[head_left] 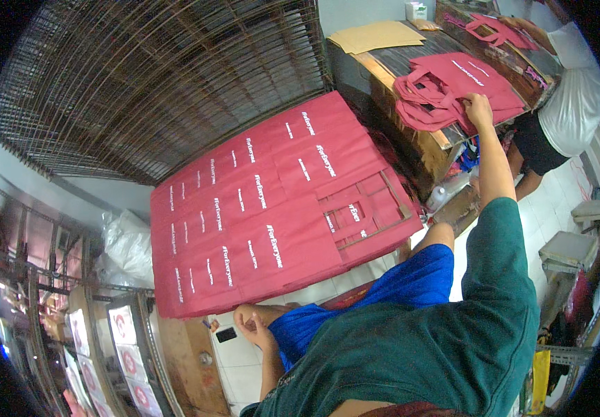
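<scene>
Head view: at two o'clock the right hand (479, 110) is reaching onto a pile of red handled bags (465, 76), fingers bent and partly closed; whether they are gripping fabric, I cannot tell. Toward seven o'clock the left hand (255, 330) is hanging beside the knee, loosely curled, holding nothing visible. Printed red pieces (265, 208) are covering the central table, with an open frame (394, 196) lying on them toward three o'clock. Brown sheets (376, 36) are resting at one o'clock.
</scene>
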A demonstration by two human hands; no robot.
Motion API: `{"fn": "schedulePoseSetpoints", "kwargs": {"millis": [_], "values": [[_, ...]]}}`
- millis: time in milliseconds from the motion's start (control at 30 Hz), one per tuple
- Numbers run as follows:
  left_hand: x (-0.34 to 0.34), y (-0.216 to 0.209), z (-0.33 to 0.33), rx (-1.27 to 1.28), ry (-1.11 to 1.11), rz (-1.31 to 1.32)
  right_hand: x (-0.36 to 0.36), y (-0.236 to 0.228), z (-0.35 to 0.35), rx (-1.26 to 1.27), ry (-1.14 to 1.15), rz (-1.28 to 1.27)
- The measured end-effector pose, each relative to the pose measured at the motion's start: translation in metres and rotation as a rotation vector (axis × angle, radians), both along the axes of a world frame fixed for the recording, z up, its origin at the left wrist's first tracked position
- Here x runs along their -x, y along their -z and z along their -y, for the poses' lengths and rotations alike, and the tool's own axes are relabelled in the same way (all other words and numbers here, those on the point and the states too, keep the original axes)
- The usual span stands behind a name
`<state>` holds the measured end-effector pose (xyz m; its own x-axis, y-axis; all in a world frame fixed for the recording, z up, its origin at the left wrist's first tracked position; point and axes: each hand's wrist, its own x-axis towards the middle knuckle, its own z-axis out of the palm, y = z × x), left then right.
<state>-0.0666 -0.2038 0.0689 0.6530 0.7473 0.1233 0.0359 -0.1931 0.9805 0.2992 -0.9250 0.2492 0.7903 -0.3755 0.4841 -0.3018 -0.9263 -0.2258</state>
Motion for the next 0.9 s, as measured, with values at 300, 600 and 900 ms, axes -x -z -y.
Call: {"fn": "schedulePoseSetpoints", "kwargs": {"millis": [300, 600, 900], "values": [[-0.025, -0.067, 0.060, -0.061, 0.226, 0.011, 0.004, -0.139, -0.070, -0.028, -0.463, 0.721], [-0.111, -0.111, 0.181, 1.189, 1.309, -0.271, 0.061, -0.192, -0.165, -0.765, -1.125, 0.780], [-0.176, -0.144, 0.214, 1.537, 1.097, 0.018, 0.055, -0.144, -0.243, -1.333, -1.986, 0.505]]}}
